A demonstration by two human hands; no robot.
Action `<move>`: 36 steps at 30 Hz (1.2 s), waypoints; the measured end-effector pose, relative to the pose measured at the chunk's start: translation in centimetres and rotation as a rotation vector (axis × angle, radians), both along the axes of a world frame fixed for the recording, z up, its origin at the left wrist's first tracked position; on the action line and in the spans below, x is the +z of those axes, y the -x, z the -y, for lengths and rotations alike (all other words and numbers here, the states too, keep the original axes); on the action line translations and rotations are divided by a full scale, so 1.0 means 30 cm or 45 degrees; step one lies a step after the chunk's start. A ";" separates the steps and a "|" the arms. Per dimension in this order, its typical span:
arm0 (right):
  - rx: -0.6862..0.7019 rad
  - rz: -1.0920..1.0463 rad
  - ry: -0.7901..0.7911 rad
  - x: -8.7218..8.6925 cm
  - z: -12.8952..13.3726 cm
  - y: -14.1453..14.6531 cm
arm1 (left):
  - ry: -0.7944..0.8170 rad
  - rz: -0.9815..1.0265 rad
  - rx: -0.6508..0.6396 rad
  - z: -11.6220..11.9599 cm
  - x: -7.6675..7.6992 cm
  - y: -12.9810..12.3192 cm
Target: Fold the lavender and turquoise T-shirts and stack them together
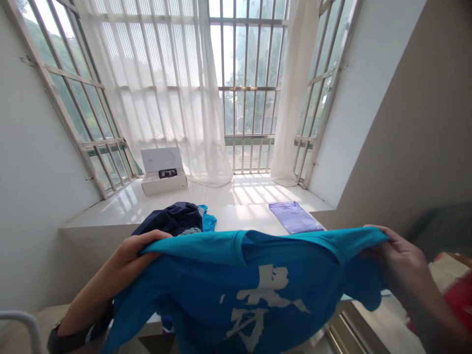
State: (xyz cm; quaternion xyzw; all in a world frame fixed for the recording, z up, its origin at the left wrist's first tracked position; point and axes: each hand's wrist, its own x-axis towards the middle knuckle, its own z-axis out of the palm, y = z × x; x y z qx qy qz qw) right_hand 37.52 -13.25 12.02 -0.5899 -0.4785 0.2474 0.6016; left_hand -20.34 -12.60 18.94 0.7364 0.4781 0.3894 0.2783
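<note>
Left hand (142,248) and right hand (400,265) grip blue T-shirt (236,290) at shoulders, fingers closed, cloth held wide above window ledge (239,216).

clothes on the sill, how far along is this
Looks done: a lilac garment lies folded flat on the white sill. In hand: a teal T-shirt with white characters, held up by the shoulders in the left hand and right hand. Remaining: a rumpled heap of navy and bright blue clothes on the sill.
</note>
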 end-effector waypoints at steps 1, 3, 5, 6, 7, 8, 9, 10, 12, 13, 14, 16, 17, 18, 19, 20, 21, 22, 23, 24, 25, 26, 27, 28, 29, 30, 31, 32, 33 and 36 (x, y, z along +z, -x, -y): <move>-0.124 0.025 -0.031 0.046 -0.058 0.035 | -0.022 -0.010 0.010 -0.072 0.004 -0.017; -0.140 0.153 -0.105 0.128 -0.211 0.113 | -0.090 -0.089 0.055 -0.235 0.008 -0.076; -0.082 0.296 -0.088 0.162 -0.388 0.181 | -0.249 -0.266 0.254 -0.384 -0.016 -0.157; -0.059 0.354 -0.060 0.152 -0.473 0.208 | -0.343 -0.367 0.402 -0.441 -0.043 -0.202; -0.052 0.381 -0.037 0.124 -0.547 0.231 | -0.374 -0.398 0.450 -0.482 -0.081 -0.249; -0.071 0.397 -0.018 0.079 -0.607 0.251 | -0.394 -0.439 0.437 -0.508 -0.130 -0.298; -0.073 0.434 0.002 0.020 -0.651 0.268 | -0.412 -0.539 0.408 -0.520 -0.186 -0.347; -0.054 0.575 0.026 -0.049 -0.678 0.285 | -0.401 -0.572 0.377 -0.521 -0.248 -0.396; 0.045 0.872 0.139 -0.199 -0.691 0.319 | -0.300 -0.684 0.191 -0.509 -0.377 -0.488; 0.097 1.010 0.216 -0.272 -0.681 0.336 | -0.214 -0.773 0.065 -0.503 -0.436 -0.528; 0.158 1.142 0.306 -0.337 -0.665 0.350 | -0.124 -0.843 -0.030 -0.500 -0.488 -0.562; 0.243 1.349 0.449 -0.438 -0.630 0.370 | 0.069 -0.916 -0.108 -0.508 -0.568 -0.608; 0.263 1.418 0.493 -0.471 -0.615 0.375 | 0.141 -0.933 -0.111 -0.518 -0.595 -0.620; 0.272 1.471 0.514 -0.495 -0.605 0.377 | 0.190 -0.944 -0.107 -0.531 -0.617 -0.625; 0.275 1.513 0.521 -0.510 -0.599 0.376 | 0.212 -0.953 -0.103 -0.544 -0.633 -0.626; 0.277 1.547 0.524 -0.518 -0.599 0.376 | 0.211 -0.966 -0.102 -0.556 -0.647 -0.623; 0.277 1.575 0.531 -0.522 -0.603 0.375 | 0.192 -0.982 -0.100 -0.566 -0.660 -0.619; 0.279 1.597 0.547 -0.523 -0.610 0.376 | 0.168 -0.999 -0.091 -0.573 -0.670 -0.615; 0.282 1.611 0.568 -0.523 -0.619 0.378 | 0.142 -1.015 -0.073 -0.576 -0.680 -0.612; 0.284 1.616 0.588 -0.522 -0.630 0.381 | 0.116 -1.029 -0.049 -0.575 -0.688 -0.610; 0.289 1.608 0.597 -0.520 -0.641 0.383 | 0.090 -1.039 -0.021 -0.573 -0.695 -0.610; 0.302 1.582 0.580 -0.518 -0.652 0.381 | 0.065 -1.045 0.002 -0.570 -0.701 -0.611; 0.315 1.543 0.543 -0.514 -0.662 0.373 | 0.044 -1.046 0.017 -0.566 -0.705 -0.613; 0.316 1.496 0.499 -0.509 -0.672 0.357 | 0.027 -1.044 0.028 -0.563 -0.707 -0.614; 0.297 1.447 0.459 -0.501 -0.682 0.332 | 0.013 -1.042 0.036 -0.561 -0.709 -0.615; 0.259 1.402 0.432 -0.491 -0.692 0.297 | 0.003 -1.039 0.042 -0.560 -0.709 -0.616; 0.191 1.374 0.430 -0.479 -0.702 0.254 | -0.003 -1.037 0.045 -0.559 -0.710 -0.616; 0.110 1.352 0.445 -0.465 -0.713 0.203 | -0.006 -1.037 0.047 -0.560 -0.710 -0.616; 0.035 1.333 0.468 -0.451 -0.726 0.148 | -0.011 -1.036 0.049 -0.560 -0.709 -0.616; -0.125 1.274 0.556 -0.415 -0.769 -0.011 | -0.020 -1.035 0.054 -0.562 -0.709 -0.616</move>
